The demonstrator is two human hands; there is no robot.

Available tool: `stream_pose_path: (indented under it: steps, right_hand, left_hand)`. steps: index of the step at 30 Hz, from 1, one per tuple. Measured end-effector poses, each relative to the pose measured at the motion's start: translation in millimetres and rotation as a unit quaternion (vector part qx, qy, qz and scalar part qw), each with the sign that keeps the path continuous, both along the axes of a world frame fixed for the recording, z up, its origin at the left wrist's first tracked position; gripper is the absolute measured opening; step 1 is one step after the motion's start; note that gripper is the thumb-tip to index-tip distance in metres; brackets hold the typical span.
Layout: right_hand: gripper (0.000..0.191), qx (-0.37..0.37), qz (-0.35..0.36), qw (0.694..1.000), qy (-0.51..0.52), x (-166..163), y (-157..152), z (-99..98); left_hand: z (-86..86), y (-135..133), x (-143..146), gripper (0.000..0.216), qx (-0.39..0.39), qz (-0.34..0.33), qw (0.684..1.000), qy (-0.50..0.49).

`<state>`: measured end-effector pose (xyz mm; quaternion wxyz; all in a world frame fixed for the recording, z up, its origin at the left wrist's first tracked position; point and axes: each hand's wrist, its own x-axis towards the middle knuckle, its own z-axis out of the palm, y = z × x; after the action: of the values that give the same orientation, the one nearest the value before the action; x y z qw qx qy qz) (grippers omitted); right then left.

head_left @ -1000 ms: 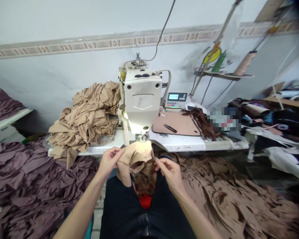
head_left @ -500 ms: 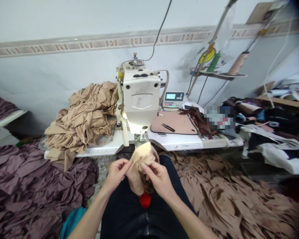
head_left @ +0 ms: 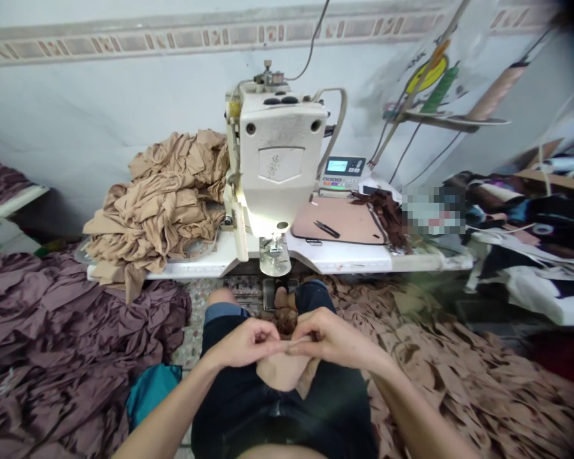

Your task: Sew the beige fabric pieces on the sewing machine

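Over my lap, a piece of tan fabric (head_left: pixel 282 370) hangs from both hands. My left hand (head_left: pixel 253 341) pinches its upper edge from the left, thumb pressed against fingers. From the right, my right hand (head_left: pixel 323 335) pinches the same edge, so the fingertips of both hands almost meet. Below the pinch the cloth droops onto my dark shorts (head_left: pixel 234 408). Straight ahead stands a sewing machine (head_left: pixel 282 146) with its lamp lit. Its presser foot and narrow metal plate (head_left: pixel 274 260) show with no cloth on them.
Tan garments (head_left: pixel 157 204) are heaped left of the machine. Black thread snips (head_left: pixel 326 228) lie on a pink mat (head_left: pixel 358 220), near a control panel (head_left: pixel 343 172). Purple cloth (head_left: pixel 76 338) covers the floor at left, brown cloth (head_left: pixel 449 357) at right. Thread cones (head_left: pixel 440 89) stand on a rack.
Both hands have drawn the tan fabric back from the machine's edge toward my body and closer together. The red patch below the cloth is out of sight. The camera view has tilted down.
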<state>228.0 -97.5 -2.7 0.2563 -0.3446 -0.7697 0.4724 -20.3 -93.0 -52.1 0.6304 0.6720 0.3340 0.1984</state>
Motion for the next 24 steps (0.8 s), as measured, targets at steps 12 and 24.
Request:
stream_pose_path:
  steps: [12, 24]
  right_hand:
    - [0.037, -0.051, -0.224, 0.968, 0.106, -16, 8, -15.5]
    - [0.028, 0.089, -0.316, 0.935, 0.136, -26, 36, 14.4]
  left_hand:
    - [26.9, 23, -19, 0.028, 0.188, 0.172, 0.967, 0.017]
    - [53.5, 44, -4, 0.032, 0.164, 0.278, 0.946, -0.029]
